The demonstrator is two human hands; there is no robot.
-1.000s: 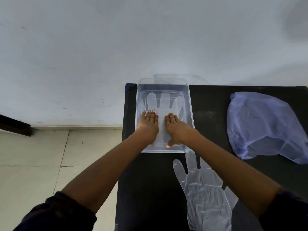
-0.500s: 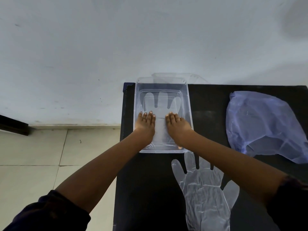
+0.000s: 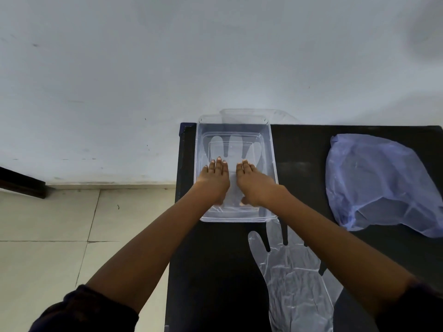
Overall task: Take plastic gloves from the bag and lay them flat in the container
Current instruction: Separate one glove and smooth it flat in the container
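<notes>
Glove in the container [image 3: 236, 149]: only its fingertips show beyond the left hand [image 3: 214, 179] and right hand [image 3: 253, 183]; palm and cuff hidden under both. Second glove [image 3: 294, 279], on the table just on the near side of the container: cuff cut by bottom edge, its right-side fingers covered by the right forearm. Bag [image 3: 383, 183], right of container: right side cut by frame edge, contents unreadable through the plastic. Clear lid [image 3: 251, 113] behind container: mostly hidden, outline faint against wall.
</notes>
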